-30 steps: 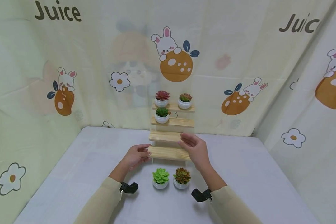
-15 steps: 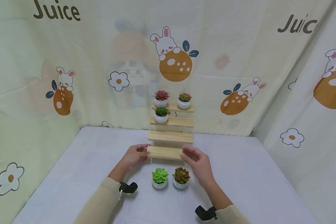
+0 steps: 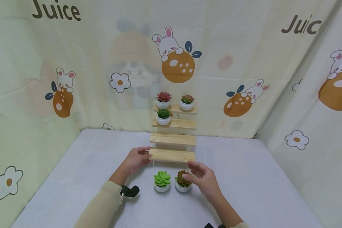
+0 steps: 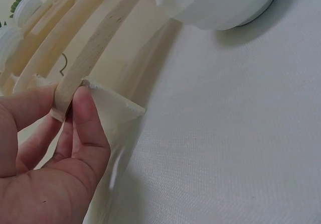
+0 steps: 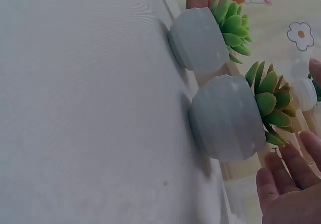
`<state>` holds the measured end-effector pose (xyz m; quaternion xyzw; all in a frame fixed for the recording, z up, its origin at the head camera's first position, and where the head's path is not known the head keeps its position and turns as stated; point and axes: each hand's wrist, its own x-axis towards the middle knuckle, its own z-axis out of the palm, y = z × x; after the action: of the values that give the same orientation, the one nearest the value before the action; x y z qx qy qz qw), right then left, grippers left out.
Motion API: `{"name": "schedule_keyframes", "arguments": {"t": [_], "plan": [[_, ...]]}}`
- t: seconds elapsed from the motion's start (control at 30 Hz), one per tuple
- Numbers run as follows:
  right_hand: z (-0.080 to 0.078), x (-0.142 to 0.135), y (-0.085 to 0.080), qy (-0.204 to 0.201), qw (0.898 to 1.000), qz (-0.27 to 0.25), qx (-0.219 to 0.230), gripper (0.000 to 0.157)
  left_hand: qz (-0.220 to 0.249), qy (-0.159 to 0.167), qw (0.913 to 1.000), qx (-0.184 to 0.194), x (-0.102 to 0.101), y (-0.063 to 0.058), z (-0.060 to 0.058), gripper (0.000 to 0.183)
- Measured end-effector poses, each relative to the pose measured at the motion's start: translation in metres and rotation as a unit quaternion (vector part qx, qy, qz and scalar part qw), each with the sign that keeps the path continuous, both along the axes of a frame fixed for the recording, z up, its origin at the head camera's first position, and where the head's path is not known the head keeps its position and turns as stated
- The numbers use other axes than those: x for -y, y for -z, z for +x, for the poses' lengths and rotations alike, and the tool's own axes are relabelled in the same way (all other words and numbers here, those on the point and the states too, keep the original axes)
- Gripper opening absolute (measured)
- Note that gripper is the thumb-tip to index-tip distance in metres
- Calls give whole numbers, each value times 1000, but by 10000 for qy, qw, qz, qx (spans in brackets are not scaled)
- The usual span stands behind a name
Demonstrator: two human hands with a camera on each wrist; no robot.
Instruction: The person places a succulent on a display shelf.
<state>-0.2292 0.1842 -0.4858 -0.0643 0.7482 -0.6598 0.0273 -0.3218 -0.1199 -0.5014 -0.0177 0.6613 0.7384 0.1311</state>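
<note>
My left hand (image 3: 136, 160) pinches the left end of the lowest board of a stepped wooden plant stand (image 3: 172, 155); the left wrist view shows thumb and fingers on the board's tip (image 4: 65, 96). My right hand (image 3: 203, 179) is beside a brown-green potted succulent (image 3: 183, 183), its thumb overlapping the leaves in the head view. In the right wrist view its fingers (image 5: 296, 171) are spread loosely near the leaves, apart from the white pot (image 5: 228, 118). A bright green potted succulent (image 3: 161, 181) stands to the left, in front of the stand.
On the top board are a red succulent (image 3: 163, 100) and a reddish-green one (image 3: 186, 102). A dark green succulent (image 3: 163, 116) sits at the left of the second board. A printed curtain (image 3: 102, 47) hangs behind the white table (image 3: 102, 202).
My right hand has moved down and toward me, from the right ends of the lower boards to the brown-green succulent. The left hand keeps its hold on the board.
</note>
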Motion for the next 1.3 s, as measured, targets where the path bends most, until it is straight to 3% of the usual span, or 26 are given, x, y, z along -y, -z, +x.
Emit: {"name": "schedule_keyframes", "arguments": {"t": [0.53, 1.3], "plan": [[9, -8, 16, -773, 9953, 382, 438, 91, -71, 5, 10000, -53, 0, 2, -1, 47], [4, 3, 26, -706, 9950, 658, 252, 78, -24, -29, 10000, -16, -2, 1, -2, 47]]}}
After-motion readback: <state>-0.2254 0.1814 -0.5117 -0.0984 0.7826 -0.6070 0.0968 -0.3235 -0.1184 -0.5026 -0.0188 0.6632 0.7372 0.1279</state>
